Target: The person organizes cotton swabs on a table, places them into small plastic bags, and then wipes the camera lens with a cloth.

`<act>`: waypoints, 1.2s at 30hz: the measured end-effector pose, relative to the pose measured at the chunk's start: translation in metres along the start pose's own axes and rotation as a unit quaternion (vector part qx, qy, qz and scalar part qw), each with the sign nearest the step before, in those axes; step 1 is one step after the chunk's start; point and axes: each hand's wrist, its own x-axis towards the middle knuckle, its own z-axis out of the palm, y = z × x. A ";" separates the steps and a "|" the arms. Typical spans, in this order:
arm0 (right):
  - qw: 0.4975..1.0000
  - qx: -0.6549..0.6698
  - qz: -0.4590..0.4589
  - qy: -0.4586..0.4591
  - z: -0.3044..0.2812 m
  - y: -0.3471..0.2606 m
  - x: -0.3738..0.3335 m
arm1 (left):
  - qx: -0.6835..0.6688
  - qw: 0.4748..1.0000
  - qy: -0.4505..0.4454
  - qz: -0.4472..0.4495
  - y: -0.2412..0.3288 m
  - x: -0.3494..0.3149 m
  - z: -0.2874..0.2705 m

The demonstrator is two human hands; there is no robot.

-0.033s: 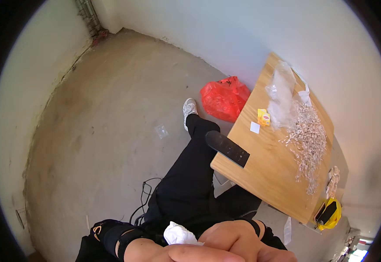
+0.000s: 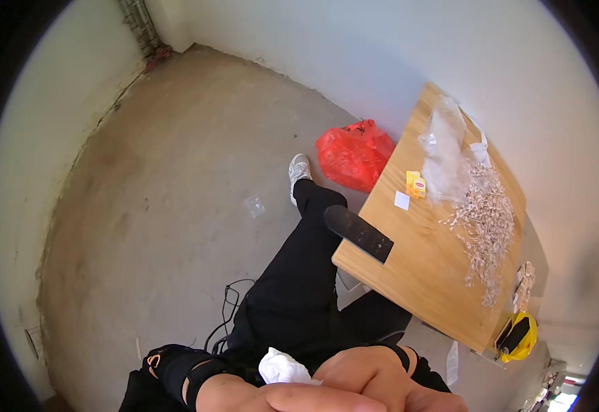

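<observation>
At the lower edge my two hands meet close to my body and are partly cut off. A crumpled white tissue sticks up between them. My right hand is curled closed, with the tissue coming out at its left side. Across from it, my left hand lies against the right hand, its finger bent along just below the tissue. Its other fingers are hidden, and what they hold, if anything, cannot be seen. A black band circles my left forearm.
A wooden table at right bears a black paddle-shaped piece over its edge, small yellow packets, a white square, clear plastic bags and a heap of thin wrapped pieces. A red plastic bag and black cables lie on the floor.
</observation>
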 end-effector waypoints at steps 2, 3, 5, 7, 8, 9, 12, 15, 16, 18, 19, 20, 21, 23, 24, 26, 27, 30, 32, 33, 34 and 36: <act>1.000 -0.012 0.002 0.005 -0.007 -0.006 -0.001 | -0.016 0.999 -0.017 0.025 -0.019 0.005 0.010; 1.000 0.013 0.010 -0.007 0.005 0.003 0.001 | -0.025 0.996 -0.014 0.084 -0.016 0.007 0.008; 1.000 0.016 0.016 -0.008 0.008 0.008 0.002 | -0.084 0.977 0.039 0.193 -0.023 0.012 0.012; 1.000 -0.001 0.021 0.008 -0.001 0.006 0.001 | -0.036 0.981 -0.032 0.190 -0.031 0.012 0.006; 1.000 -0.009 0.025 0.015 -0.003 0.005 -0.001 | -0.019 0.979 -0.053 0.194 -0.032 0.011 -0.001; 0.999 -0.009 0.029 0.022 -0.004 0.006 -0.002 | 0.011 0.980 -0.097 0.173 -0.029 0.007 -0.017; 0.998 -0.006 0.049 0.026 0.005 0.008 -0.008 | -0.044 0.808 -0.259 0.527 -0.066 0.078 -0.041; 0.998 -0.007 0.062 0.028 0.005 0.012 -0.008 | -0.044 0.821 -0.403 0.403 -0.053 0.075 -0.060; 0.997 -0.008 0.065 0.028 0.007 0.012 -0.009 | -0.033 0.826 -0.434 0.358 -0.046 0.071 -0.066; 0.997 -0.006 0.071 0.029 0.006 0.013 -0.007 | -0.115 0.879 -0.351 0.303 -0.054 0.055 -0.061; 0.997 -0.004 0.072 0.030 0.005 0.014 -0.007 | -0.140 0.892 -0.322 0.284 -0.055 0.052 -0.060; 0.997 -0.001 0.073 0.032 0.004 0.013 -0.007 | -0.093 0.899 -0.340 0.261 -0.050 0.051 -0.065; 0.997 -0.003 0.074 0.033 0.004 0.013 -0.007 | -0.074 0.901 -0.350 0.247 -0.048 0.052 -0.066; 0.996 -0.008 0.078 0.032 0.005 0.014 -0.006 | -0.069 0.893 -0.348 0.276 -0.054 0.054 -0.064; 0.996 -0.004 0.080 0.033 0.006 0.014 -0.006 | -0.083 0.882 -0.336 0.320 -0.060 0.056 -0.061; 0.996 -0.016 0.084 0.036 0.003 0.014 -0.005 | -0.118 0.856 -0.311 0.396 -0.079 0.062 -0.052; 0.995 -0.018 0.087 0.036 0.002 0.015 -0.005 | -0.125 0.848 -0.304 0.416 -0.079 0.061 -0.051; 0.995 -0.016 0.088 0.036 0.001 0.016 -0.004 | -0.090 0.867 -0.285 0.398 -0.068 0.053 -0.052; 0.995 -0.013 0.090 0.035 0.005 0.016 -0.004 | -0.042 0.884 -0.293 0.362 -0.053 0.050 -0.057; 0.995 -0.014 0.090 0.036 0.005 0.019 -0.004 | -0.027 0.886 -0.301 0.352 -0.052 0.054 -0.057; 0.995 -0.015 0.090 0.037 0.004 0.018 -0.005 | -0.012 0.889 -0.307 0.339 -0.050 0.059 -0.055; 0.995 -0.012 0.093 0.035 0.004 0.020 -0.007 | -0.037 0.871 -0.236 0.430 -0.058 0.054 -0.046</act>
